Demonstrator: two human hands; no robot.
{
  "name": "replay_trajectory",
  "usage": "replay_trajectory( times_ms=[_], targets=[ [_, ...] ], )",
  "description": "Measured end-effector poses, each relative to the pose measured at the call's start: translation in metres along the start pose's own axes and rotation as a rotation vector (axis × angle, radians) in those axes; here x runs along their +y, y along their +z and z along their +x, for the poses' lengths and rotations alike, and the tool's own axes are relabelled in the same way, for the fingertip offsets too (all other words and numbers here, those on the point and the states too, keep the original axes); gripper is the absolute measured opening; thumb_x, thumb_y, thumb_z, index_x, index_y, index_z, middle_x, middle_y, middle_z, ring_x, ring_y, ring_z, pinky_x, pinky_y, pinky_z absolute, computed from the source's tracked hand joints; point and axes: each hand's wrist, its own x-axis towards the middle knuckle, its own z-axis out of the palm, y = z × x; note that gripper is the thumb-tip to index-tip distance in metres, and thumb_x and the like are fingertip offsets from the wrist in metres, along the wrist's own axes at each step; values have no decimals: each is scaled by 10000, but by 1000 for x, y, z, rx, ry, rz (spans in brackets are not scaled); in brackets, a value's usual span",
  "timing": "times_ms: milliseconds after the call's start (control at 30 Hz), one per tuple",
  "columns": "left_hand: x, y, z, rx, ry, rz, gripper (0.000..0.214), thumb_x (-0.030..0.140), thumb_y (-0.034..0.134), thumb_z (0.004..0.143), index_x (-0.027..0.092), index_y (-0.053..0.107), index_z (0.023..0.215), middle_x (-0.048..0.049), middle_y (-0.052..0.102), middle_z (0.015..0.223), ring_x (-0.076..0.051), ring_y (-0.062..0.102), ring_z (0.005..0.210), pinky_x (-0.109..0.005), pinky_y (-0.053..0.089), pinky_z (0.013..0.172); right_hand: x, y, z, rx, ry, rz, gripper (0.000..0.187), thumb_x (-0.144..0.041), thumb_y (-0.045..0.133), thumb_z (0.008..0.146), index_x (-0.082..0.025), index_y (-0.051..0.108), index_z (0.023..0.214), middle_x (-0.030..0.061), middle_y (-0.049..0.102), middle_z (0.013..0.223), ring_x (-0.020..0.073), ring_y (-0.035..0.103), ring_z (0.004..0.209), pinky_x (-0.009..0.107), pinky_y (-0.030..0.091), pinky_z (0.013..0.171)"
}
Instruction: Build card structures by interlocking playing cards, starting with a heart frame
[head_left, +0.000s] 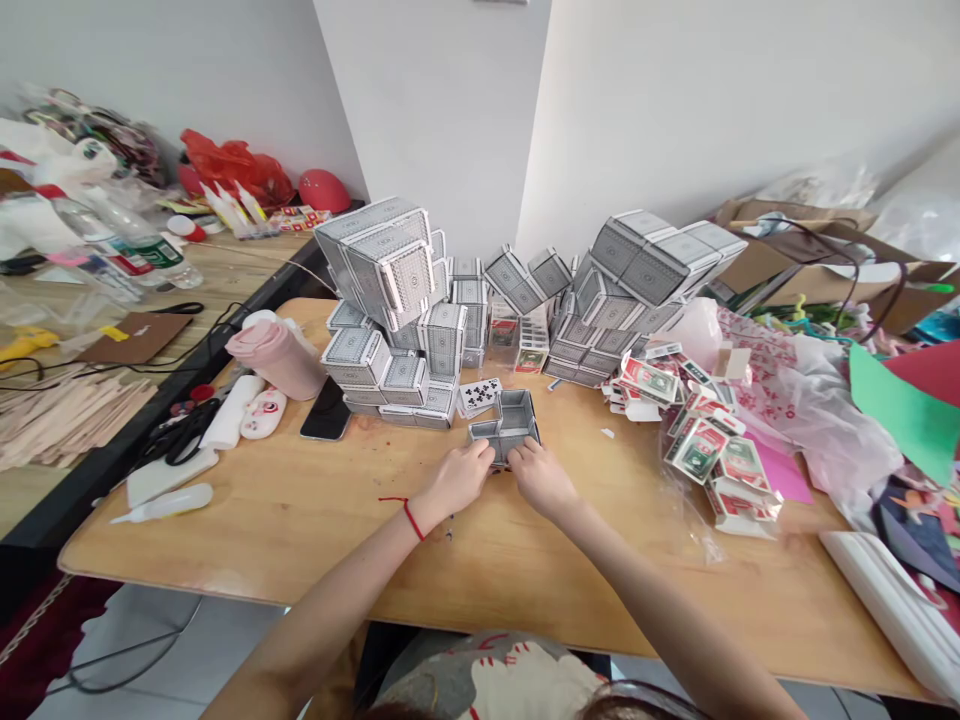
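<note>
Near the middle of the table, an open-topped piece (516,410) built from folded grey-backed playing cards lies between my hands. My left hand (463,474) pinches its near left edge, with a red string round the wrist. On its near right edge, the fingers of my right hand (541,480) are closed as well. Just beyond lies a loose playing card (480,397), a club card face up. Stacks of finished card blocks stand behind, one pile on the left (386,300) and one on the right (637,270). My fingers hide the near side of the piece.
Red and white card boxes (701,440) are heaped to the right, beside clear plastic. On the left are a pink cup (279,355), a black phone (326,410), black scissors (187,432) and a glue bottle (169,502). A white device (885,600) lies at the right edge.
</note>
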Motion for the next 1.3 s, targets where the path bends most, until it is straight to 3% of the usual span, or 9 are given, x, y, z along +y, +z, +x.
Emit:
replay_trajectory(
  times_ms=[233,333,467,633,800,1000,1067,1167,1300],
  targets=[
    [-9,-13,-5,-21,-6,-64,139,302,425,853,187,493,811,-40,522,905,-157,547,686,-259,390,559,6,-3,-15,1,-17,166,224,-139,334,893,-151,557,906,81,607,859,193,528,860,262,374,691],
    [-14,-18,-9,-28,11,-80,94,271,446,842,194,492,812,-29,527,909,-156,547,694,-254,373,550,13,-6,-21,-38,1,202,243,-108,335,874,-171,544,981,77,603,899,170,556,801,238,366,631],
    [-15,-15,-10,-26,23,-77,84,212,431,837,185,491,785,-34,526,881,-158,545,684,-258,366,550,14,-4,-22,-57,-16,132,224,-57,378,813,-164,561,884,79,610,800,176,560,741,241,344,599],
    [-12,-10,-4,-21,49,-58,171,87,352,823,168,491,766,-52,519,859,-155,533,650,-275,389,591,10,3,-18,8,-95,101,210,-47,383,784,-154,562,797,77,614,729,168,554,673,245,328,556],
    [-11,-12,0,-40,56,-75,180,86,351,821,166,504,769,-57,520,838,-156,538,650,-284,415,625,0,10,-15,78,-95,82,191,-130,399,824,-159,571,747,79,626,700,178,566,655,250,326,522],
    [-11,-23,-2,-15,57,-89,85,179,458,808,170,542,796,-65,537,885,-177,564,686,-292,442,610,-21,-3,-21,103,32,250,302,-287,332,901,-163,598,831,102,658,735,217,605,677,278,386,536],
    [-13,-28,-5,10,61,-126,156,147,461,796,193,562,906,-72,524,1009,-178,577,743,-300,460,650,-20,-15,-29,117,30,380,258,-280,358,891,-188,587,967,84,674,817,210,621,708,277,418,565],
    [-20,-32,-14,93,61,-216,431,123,524,753,301,489,1144,-61,408,1223,-208,559,929,-337,472,762,-4,-32,-44,181,67,620,249,-273,381,879,-243,599,994,34,685,884,175,637,726,266,463,621],
    [-26,-22,-25,216,-84,-381,736,223,693,641,338,340,1276,-74,314,1272,-266,488,1067,-423,453,867,35,-35,-50,329,293,771,228,-318,444,838,-242,629,946,27,689,905,165,644,678,300,507,659]
  ],
)
